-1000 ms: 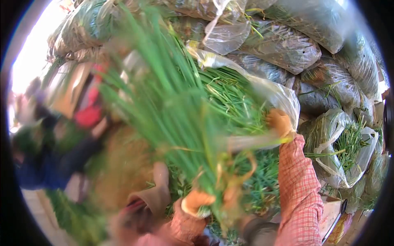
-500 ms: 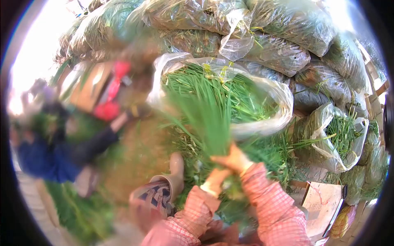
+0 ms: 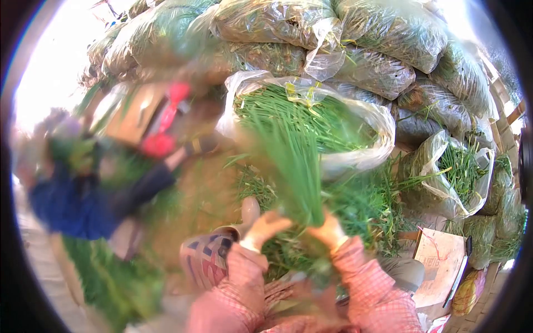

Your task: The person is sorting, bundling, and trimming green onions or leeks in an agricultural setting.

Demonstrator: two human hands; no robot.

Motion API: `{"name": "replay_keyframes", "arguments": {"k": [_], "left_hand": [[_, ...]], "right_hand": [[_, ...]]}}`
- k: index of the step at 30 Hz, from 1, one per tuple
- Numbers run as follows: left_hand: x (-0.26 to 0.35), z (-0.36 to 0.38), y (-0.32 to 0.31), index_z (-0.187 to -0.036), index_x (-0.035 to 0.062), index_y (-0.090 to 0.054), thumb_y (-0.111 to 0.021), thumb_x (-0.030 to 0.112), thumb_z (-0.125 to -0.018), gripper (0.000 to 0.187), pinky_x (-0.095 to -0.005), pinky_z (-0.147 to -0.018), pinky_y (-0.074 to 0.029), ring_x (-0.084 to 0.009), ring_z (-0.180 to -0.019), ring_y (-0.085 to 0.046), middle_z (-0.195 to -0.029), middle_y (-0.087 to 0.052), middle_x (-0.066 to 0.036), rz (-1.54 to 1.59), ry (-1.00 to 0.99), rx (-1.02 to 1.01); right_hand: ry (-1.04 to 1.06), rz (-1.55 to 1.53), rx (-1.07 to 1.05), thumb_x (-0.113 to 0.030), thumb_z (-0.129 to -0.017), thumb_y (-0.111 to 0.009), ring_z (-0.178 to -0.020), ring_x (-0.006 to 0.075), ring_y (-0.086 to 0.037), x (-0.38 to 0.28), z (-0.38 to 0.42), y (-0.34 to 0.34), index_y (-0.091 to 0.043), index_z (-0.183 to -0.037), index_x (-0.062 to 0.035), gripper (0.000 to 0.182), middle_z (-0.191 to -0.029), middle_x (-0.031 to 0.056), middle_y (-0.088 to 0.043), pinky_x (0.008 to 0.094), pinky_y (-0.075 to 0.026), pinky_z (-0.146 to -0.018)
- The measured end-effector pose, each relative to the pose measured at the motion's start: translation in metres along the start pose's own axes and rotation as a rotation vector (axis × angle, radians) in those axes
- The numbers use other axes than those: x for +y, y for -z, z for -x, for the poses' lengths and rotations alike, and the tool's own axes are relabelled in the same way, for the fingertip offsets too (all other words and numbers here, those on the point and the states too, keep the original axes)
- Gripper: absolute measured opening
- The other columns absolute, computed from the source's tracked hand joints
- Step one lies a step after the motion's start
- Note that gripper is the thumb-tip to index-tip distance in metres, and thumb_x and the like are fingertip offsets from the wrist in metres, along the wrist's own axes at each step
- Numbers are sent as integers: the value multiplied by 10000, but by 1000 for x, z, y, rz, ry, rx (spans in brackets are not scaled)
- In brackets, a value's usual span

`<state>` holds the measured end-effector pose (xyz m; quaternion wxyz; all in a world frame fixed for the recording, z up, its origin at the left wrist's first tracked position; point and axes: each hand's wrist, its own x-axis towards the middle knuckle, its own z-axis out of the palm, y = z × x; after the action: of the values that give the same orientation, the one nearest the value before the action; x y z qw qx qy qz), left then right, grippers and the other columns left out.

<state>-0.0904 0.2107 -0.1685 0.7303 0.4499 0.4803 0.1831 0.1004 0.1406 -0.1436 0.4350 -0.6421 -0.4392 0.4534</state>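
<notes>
A bunch of long green chive-like leaves (image 3: 297, 177) rises from my right hand (image 3: 327, 231), whose fingers are closed round its lower end. The leaf tips fan up and to the left over an open clear plastic bag (image 3: 363, 161) full of the same leaves. My left hand (image 3: 267, 226) is just left of the bunch's base, its fingertips pointing toward the stems. Blur smears those fingers, and I cannot tell whether they grip anything. Loose green leaves (image 3: 355, 202) lie in a heap below and to the right of both hands.
Filled plastic bags (image 3: 377, 69) are stacked along the back. A smaller open bag of greens (image 3: 466, 177) stands at the right, above a board (image 3: 438, 261). At the left, a person in dark blue (image 3: 72, 205) bends near a red object (image 3: 158, 145). A boot (image 3: 250, 211) shows below.
My left hand has moved up and left, away from my right hand. The bunch has shifted slightly right and down with my right hand. The whole view has also shifted a little.
</notes>
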Motion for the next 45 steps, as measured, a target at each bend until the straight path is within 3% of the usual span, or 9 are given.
{"name": "replay_keyframes", "arguments": {"k": [2, 10, 15, 18, 23, 30, 31, 37, 45], "left_hand": [[39, 8, 0, -1301, 50, -377, -639, 141, -789, 582, -303, -942, -366, -175, -1083, -485, -1228, -495, -79, 354, -379, -66], [106, 20, 7, -1113, 31, -494, -652, 113, -763, 392, -332, -673, -504, -234, -796, -596, -971, -590, -101, 662, -375, 89], [120, 52, 0, -934, 52, -525, -567, 233, -853, 202, -335, -680, -429, -157, -650, -440, -668, -409, -6, 737, -375, 257], [113, 64, 10, -854, 68, -501, -552, 309, -867, 247, -347, -681, -427, -163, -649, -443, -667, -410, -2, 670, -401, 110], [135, 119, -12, -721, 105, -431, -443, 369, -919, 330, -294, -557, -354, -120, -524, -334, -582, -339, 11, 640, -567, 154], [158, 192, -46, -732, 82, -423, -375, 358, -942, 351, -294, -639, -408, -160, -641, -468, -677, -487, -56, 119, -806, 183], [158, 201, -39, -745, 83, -447, -378, 386, -932, 362, -396, -829, -404, -239, -774, -520, -725, -519, -89, 160, -731, 329], [168, 240, 21, -762, 76, -454, -359, 353, -942, 344, -437, -963, -345, -299, -967, -519, -815, -551, -137, 455, -929, -97], [115, 244, 19, -742, 71, -498, -424, 320, -925, 318, -401, -800, -403, -257, -785, -532, -695, -527, -73, 185, -939, 429]], "right_hand": [[-52, 191, -36, -137, -686, -614, -814, 309, -608, -31, 22, 4, -411, -1247, -60, 602, -896, 190, -618, 362, -475, -751], [-137, 974, -215, -158, -631, -661, -722, 325, -612, -46, 72, -15, -315, -1308, -115, 762, -827, 149, -611, 424, -482, -623], [263, 996, -40, -160, -575, -706, -650, 306, -594, -10, 82, -11, -323, -1304, -122, 825, -767, 133, -591, 413, -474, -572], [341, 834, 18, -149, -560, -721, -668, 319, -586, -3, 88, -12, -326, -1304, -120, 843, -764, 126, -586, 422, -470, -594], [264, -26, -266, -195, -635, -751, -1260, 289, -319, -7, 100, -8, -246, -1365, -48, 900, -1360, 199, -323, 346, -263, -1038], [759, -265, -89, -193, -656, -695, -1046, 296, -513, -141, 73, -49, -464, -1186, -38, 599, -1115, 166, -533, 361, -410, -887], [765, -428, -124, -179, -669, -672, -971, 303, -555, -147, 73, -70, -528, -1100, -36, 476, -1026, 151, -579, 350, -440, -832], [651, 526, 6, -97, -611, -615, -914, 280, -534, -26, 74, -99, -569, -977, -130, 371, -940, 100, -569, 401, -420, -745], [417, 718, 44, -124, -568, -688, -902, 289, -526, 31, 71, -75, -543, -965, -136, 423, -912, 89, -537, 394, -443, -737]]}}
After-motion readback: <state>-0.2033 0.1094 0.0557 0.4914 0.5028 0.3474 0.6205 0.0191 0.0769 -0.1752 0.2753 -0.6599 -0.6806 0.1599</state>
